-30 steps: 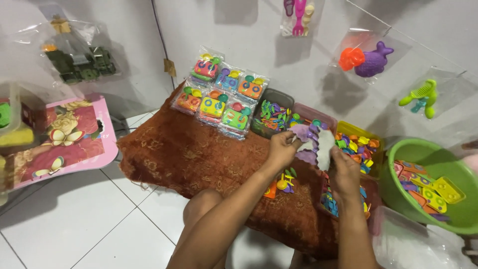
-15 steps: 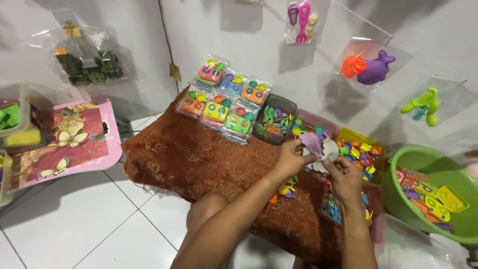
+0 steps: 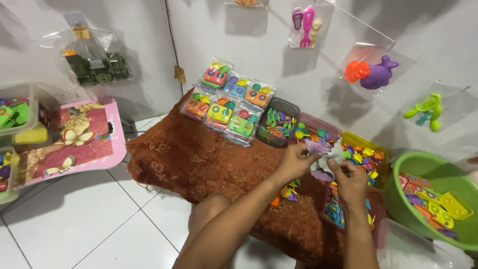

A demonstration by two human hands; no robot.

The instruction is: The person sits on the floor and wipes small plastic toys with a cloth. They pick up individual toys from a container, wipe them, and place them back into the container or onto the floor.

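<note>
Left fingers (image 3: 304, 155): I pinch the purple toy (image 3: 317, 146).
Right fingers (image 3: 337, 167): I pinch its clear bag (image 3: 334, 155), above the cloth (image 3: 199, 159).

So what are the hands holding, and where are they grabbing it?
Both hands hold a small clear plastic bag with a purple toy piece at it. The left hand pinches its left edge, the right hand its lower right side.

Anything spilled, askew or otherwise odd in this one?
A few loose toy pieces lie on the brown cloth below the left hand, outside the tubs. Otherwise nothing stands out; both hands, right hand too, hold a purple piece in a clear bag.
</note>
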